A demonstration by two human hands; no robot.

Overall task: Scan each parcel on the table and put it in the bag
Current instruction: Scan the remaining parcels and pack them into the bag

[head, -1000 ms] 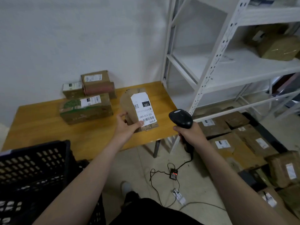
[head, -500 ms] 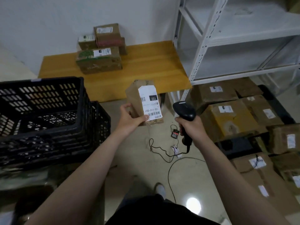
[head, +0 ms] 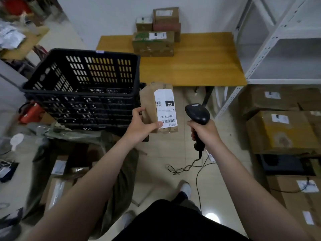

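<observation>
Scan step, I think: left grip (head: 141, 126) holds the box (head: 149, 103), right grip (head: 203, 131) holds the scanner (head: 198, 112) at 3 o'clock, which should face the label (head: 165, 108).

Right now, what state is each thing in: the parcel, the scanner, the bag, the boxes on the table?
Parcel: held upright by the left hand, label facing the camera.
Scanner: gripped by the right hand, beside the parcel.
Bag: open, parcels inside.
Boxes: three, closed, on the table.
</observation>
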